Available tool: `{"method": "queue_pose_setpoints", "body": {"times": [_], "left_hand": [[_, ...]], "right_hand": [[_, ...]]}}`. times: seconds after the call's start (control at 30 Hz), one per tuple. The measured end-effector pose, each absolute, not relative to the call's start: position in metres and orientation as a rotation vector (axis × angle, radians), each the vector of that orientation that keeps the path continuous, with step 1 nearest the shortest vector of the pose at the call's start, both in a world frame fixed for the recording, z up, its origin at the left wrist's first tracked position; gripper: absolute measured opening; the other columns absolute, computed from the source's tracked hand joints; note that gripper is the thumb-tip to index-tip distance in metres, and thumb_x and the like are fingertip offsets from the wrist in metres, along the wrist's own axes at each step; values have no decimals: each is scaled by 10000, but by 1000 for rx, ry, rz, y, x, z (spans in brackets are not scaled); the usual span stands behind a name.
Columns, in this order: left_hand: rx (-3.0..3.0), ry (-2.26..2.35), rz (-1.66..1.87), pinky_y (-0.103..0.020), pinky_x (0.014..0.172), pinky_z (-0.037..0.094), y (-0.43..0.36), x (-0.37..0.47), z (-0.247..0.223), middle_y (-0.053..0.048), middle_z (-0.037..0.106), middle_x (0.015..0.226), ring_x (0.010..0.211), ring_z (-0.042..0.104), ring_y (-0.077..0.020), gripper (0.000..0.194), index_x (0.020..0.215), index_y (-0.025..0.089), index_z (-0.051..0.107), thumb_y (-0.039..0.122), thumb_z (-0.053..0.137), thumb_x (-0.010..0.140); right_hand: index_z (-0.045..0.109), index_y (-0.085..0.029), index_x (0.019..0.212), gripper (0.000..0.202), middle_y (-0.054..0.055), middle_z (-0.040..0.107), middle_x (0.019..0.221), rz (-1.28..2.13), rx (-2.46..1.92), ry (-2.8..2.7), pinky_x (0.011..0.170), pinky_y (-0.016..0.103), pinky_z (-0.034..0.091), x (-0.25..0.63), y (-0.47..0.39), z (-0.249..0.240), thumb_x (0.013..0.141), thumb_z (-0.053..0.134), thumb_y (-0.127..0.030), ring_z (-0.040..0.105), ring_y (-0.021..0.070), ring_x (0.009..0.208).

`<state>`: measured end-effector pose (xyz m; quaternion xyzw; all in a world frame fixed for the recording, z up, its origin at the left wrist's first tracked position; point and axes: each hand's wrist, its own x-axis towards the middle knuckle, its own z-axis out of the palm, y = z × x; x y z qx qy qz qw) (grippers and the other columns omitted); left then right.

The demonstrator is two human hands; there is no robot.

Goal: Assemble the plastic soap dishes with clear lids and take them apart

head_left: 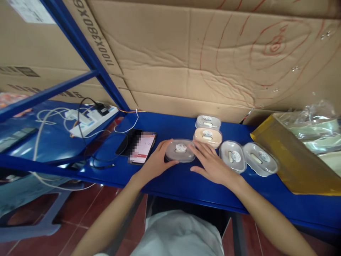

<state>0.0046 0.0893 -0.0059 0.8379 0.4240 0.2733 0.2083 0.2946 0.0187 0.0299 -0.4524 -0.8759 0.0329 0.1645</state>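
Observation:
A grey oval plastic container (181, 156) with a clear lid and a round label lies flat on the blue shelf (170, 181). My left hand (156, 161) is closed around its left end, thumb in front and fingers behind. At the opposite end, my right hand (211, 163) has its fingers stretched out and thumb apart, with the fingertips at the container's right edge. Behind my right hand are a peach container (215, 139) and another grey container (201, 122). Two more grey containers, one nearer (226, 161) and one farther right (262, 169), lie beside that hand.
A phone with a lit screen (144, 145) lies left of my left hand. A yellow-edged carton (295, 160) holding plastic-wrapped items stands at the right. Cardboard (170, 60) backs the shelf. A power strip (96, 122) with cables sits beyond the blue post (109, 81).

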Motion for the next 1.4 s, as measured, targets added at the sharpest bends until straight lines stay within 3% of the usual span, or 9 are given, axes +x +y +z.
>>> {"method": "queue_pose_setpoints", "body": {"times": [0.23,0.33,0.5,0.6,0.8,1.1,1.2,1.3,1.4], "left_hand": [[2329,1409,796,-656,1241,426,155,24,-8,-229,496,1527,1482,522,-442,897,1572,166,391,485,865,881],[2340,1415,766,-652,1250,411,173,27,-6,-235,487,1539,1502,500,-450,940,1577,162,389,507,880,853],[2385,1329,659,-616,1303,353,186,30,9,-260,346,1723,1635,338,-446,1108,1695,188,279,594,869,849],[2506,1306,493,-623,1318,315,187,38,24,-219,255,1799,1671,271,-436,952,1712,240,331,601,768,947],[2622,1278,291,-617,1266,392,198,56,42,-138,422,1744,1589,441,-402,728,1657,341,463,536,709,1000],[2727,1271,672,-633,1346,244,184,55,37,-211,322,1777,1678,268,-395,537,1600,172,526,218,520,1065],[2719,903,818,-593,1333,326,163,56,30,-185,361,1760,1649,352,-349,523,1623,231,477,313,515,1108],[2699,672,700,-607,1338,323,150,59,24,-157,265,1813,1683,279,-364,696,1678,299,385,476,660,1063],[2709,644,583,-612,1334,318,149,60,23,-161,241,1823,1687,255,-386,782,1689,292,373,473,737,1022]], "right_hand": [[606,-198,1517,493,180,638,1575,-158,-1598,-2273,1161,579,478,337,26,54,1143,482,-493,602,371,1455],[699,-196,1365,404,148,760,1397,-178,-1709,-2152,1025,524,519,354,32,58,1154,460,-443,701,355,1294],[731,-201,1267,348,122,792,1318,-169,-1748,-2129,998,491,498,357,38,53,1149,482,-413,715,331,1232],[738,-216,1251,330,114,791,1311,-162,-1737,-2137,991,481,497,356,40,49,1146,491,-407,705,328,1236],[731,-197,1294,343,145,766,1331,-161,-1753,-2139,985,518,524,358,41,46,1130,514,-406,690,362,1234],[766,-242,1228,311,87,801,1323,-65,-1589,-2184,1058,490,551,350,40,50,1149,489,-361,739,285,1254],[768,-261,1268,310,71,797,1350,7,-1480,-2255,1096,482,558,342,35,52,1143,501,-357,744,265,1259],[759,-285,1322,318,49,801,1346,85,-1372,-2298,1116,480,561,331,31,52,1137,511,-357,744,256,1260],[787,-287,1248,321,29,828,1272,93,-1305,-2285,1071,446,573,321,28,54,1144,491,-353,770,237,1184]]}}
